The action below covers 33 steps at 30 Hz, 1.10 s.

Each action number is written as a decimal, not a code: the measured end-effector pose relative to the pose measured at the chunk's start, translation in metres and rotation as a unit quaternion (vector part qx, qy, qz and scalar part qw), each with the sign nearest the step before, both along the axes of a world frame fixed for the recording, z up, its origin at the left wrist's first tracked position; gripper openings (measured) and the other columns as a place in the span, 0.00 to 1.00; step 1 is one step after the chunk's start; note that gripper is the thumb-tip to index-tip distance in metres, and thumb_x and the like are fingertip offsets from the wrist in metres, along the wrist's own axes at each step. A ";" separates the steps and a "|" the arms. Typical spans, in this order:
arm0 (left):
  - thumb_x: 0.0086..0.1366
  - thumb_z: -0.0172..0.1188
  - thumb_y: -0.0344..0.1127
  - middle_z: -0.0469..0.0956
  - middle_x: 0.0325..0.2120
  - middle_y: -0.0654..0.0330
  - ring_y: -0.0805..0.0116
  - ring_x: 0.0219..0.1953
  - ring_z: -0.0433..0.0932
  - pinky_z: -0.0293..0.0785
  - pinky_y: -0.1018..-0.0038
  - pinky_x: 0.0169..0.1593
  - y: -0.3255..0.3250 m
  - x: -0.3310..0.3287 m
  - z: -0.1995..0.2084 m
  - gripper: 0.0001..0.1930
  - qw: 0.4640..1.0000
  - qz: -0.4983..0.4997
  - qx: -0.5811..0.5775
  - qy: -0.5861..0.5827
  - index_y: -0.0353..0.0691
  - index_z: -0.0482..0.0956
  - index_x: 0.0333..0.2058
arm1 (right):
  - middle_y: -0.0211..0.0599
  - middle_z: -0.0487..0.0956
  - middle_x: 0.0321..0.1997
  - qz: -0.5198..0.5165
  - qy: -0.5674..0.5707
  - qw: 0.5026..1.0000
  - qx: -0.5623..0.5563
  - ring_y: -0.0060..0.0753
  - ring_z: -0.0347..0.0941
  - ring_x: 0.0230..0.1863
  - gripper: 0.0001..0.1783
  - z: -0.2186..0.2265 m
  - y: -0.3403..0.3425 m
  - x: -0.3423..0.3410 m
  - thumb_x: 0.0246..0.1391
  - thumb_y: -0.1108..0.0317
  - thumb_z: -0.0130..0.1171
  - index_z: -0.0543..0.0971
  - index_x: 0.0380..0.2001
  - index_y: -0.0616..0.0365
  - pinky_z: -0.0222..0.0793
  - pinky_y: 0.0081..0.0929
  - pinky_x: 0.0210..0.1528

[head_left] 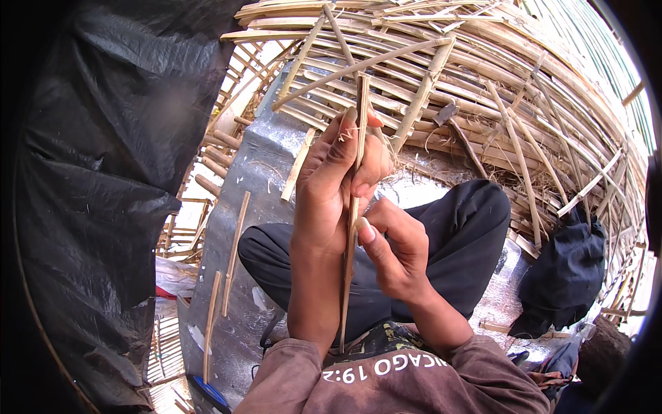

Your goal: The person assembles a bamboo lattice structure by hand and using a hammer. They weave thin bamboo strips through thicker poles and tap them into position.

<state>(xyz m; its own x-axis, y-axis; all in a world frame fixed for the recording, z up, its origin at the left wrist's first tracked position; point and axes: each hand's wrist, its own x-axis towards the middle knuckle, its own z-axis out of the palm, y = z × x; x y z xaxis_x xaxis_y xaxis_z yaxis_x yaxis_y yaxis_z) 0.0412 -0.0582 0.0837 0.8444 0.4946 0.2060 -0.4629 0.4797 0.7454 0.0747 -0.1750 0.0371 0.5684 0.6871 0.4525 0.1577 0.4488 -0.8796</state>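
Observation:
A long, thin bamboo strip (350,241) stands lengthwise in front of me, its lower end against my shirt. Its split upper end rises past the fingertips, with a few curled fibres hanging there. My left hand (331,162) is closed around the upper part, thumb on one side and fingers on the other. Lower down, my right hand (400,250) has its fingers curled, and the thumb presses at the strip's edge. Whether the right fingers hide anything else cannot be seen.
Beyond my crossed legs lies a big stack of split bamboo (386,90). A tool with a dark head (447,114) rests against it. Loose strips (236,252) lie on the grey sheet (265,159) at left. Black sheeting (96,172) hangs farther left; dark cloth (562,276) is at right.

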 end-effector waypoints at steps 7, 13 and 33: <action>0.72 0.50 0.45 0.60 0.14 0.68 0.81 0.18 0.56 0.51 0.82 0.28 -0.009 0.003 0.004 0.19 0.999 0.038 0.013 -0.012 0.33 0.71 0.47 | 0.33 0.67 0.20 -0.129 -0.099 0.984 0.069 0.34 0.61 0.22 0.05 -0.008 0.007 -0.005 0.49 0.75 0.60 0.74 0.23 0.60 0.53 0.31 0.31; 0.72 0.49 0.44 0.60 0.14 0.69 0.81 0.18 0.54 0.50 0.83 0.27 -0.009 -0.001 0.005 0.18 0.999 0.040 0.014 -0.012 0.32 0.71 0.47 | 0.34 0.69 0.20 -0.176 -0.266 0.946 0.062 0.33 0.63 0.23 0.09 -0.005 0.008 0.008 0.52 0.70 0.60 0.73 0.22 0.61 0.58 0.38 0.40; 0.75 0.39 0.47 0.55 0.12 0.77 0.80 0.21 0.58 0.57 0.73 0.46 0.002 -0.006 0.000 0.18 0.933 -0.197 -0.215 -0.209 0.40 0.63 0.53 | 0.11 0.72 0.21 -0.167 -0.570 0.795 0.122 0.14 0.64 0.22 0.09 0.038 -0.005 0.038 0.39 0.67 0.66 0.79 0.27 0.40 0.49 0.43 0.44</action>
<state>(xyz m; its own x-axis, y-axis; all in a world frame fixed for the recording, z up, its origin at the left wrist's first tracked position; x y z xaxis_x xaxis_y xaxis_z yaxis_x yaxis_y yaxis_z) 0.0351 -0.0565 0.0839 0.8686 0.2751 0.4122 -0.3944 0.8874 0.2389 0.1122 -0.1797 0.0752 -0.1737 0.3963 0.9016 0.9366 0.3494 0.0269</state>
